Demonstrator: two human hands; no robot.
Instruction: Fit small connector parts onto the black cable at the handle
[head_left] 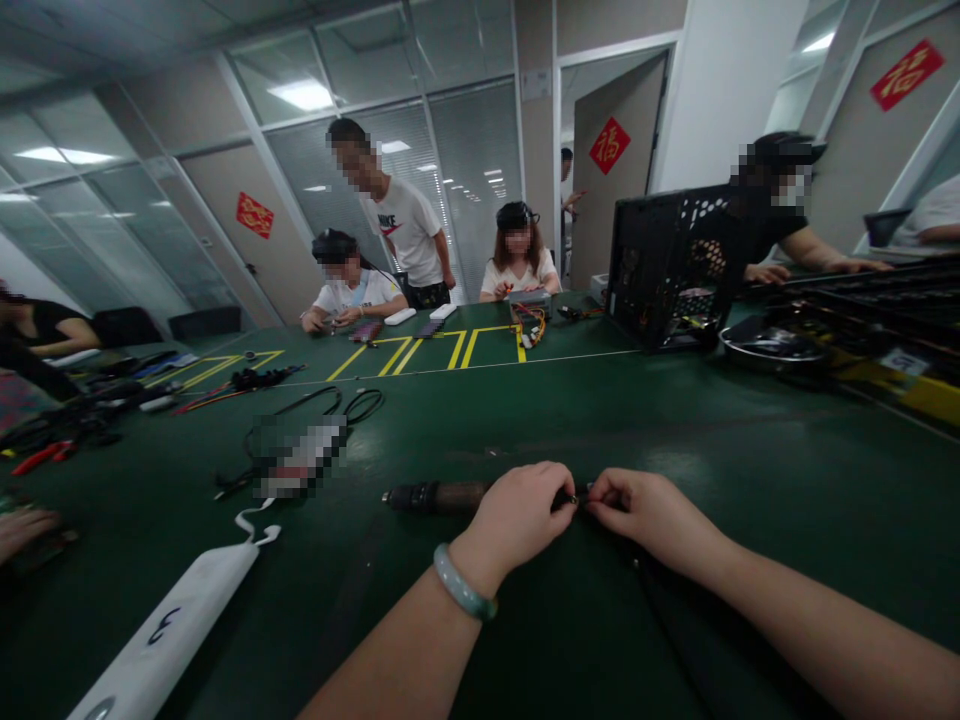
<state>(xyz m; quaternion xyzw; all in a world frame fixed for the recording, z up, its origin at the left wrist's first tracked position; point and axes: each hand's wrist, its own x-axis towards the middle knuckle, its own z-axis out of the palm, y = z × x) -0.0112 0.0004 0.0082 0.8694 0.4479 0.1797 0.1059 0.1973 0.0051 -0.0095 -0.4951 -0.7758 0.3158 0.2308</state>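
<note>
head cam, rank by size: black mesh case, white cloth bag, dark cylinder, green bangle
black mesh case and white cloth bag look alike; nearness makes it unsure
dark cylinder
green bangle

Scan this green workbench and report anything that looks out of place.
One thing stands out: a pixelated patch hides whatever lies at the end of the looped thin black cable on the dark green bench mat, so its kind and condition cannot be told.
</note>
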